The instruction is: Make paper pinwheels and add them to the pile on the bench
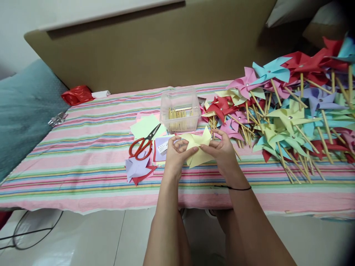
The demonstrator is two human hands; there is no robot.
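Both hands hold one pale yellow pinwheel paper above the striped cloth, its cut corners standing up. My left hand grips its left side, the thumb pressed near the middle. From the other side my right hand pinches the sheet, that thumb also by the centre. Left of my hands lie red-handled scissors on light green paper sheets. Nearer me is a cut purple paper over a red one. A clear plastic box with short wooden sticks stands just beyond my hands.
Finished pinwheels on wooden sticks are heaped across the right side, in several colours. The striped cloth covers the surface. A red plastic bag and a white roll lie at the back left. A teal cushion borders the left end.
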